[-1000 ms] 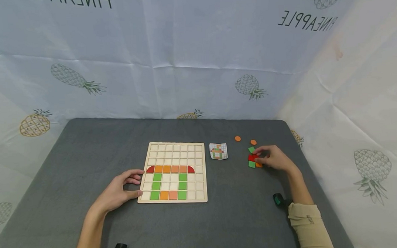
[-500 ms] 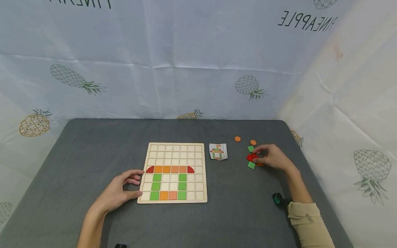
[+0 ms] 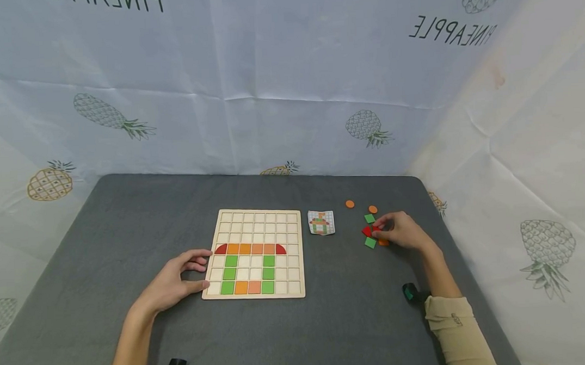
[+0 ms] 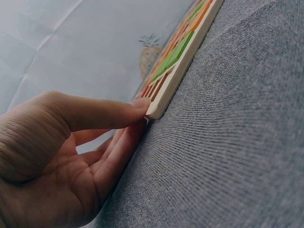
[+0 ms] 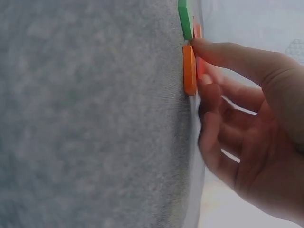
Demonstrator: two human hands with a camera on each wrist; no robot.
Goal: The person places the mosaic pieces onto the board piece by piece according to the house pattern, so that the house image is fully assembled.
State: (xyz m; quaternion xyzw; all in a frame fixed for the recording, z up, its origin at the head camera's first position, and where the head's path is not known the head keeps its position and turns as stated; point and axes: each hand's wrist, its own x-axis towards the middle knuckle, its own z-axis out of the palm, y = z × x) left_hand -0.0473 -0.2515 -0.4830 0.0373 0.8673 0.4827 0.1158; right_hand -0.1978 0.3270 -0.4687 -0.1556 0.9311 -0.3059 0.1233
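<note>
Red, orange and green tiles [image 3: 245, 249] sit in the board [image 3: 279, 273], top rows [image 3: 247, 227] bare, while the left hand [image 3: 171, 279] holds its edge and the right hand [image 3: 403, 233] pinches a red tile [image 5: 200, 66] by loose tiles [image 3: 370, 243]

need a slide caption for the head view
Left hand at the edge of a gridded board, right hand touching red tiles between two green squares.

The tan right sleeve [image 3: 458, 338] bears a dark marking [image 3: 456, 319].
</note>
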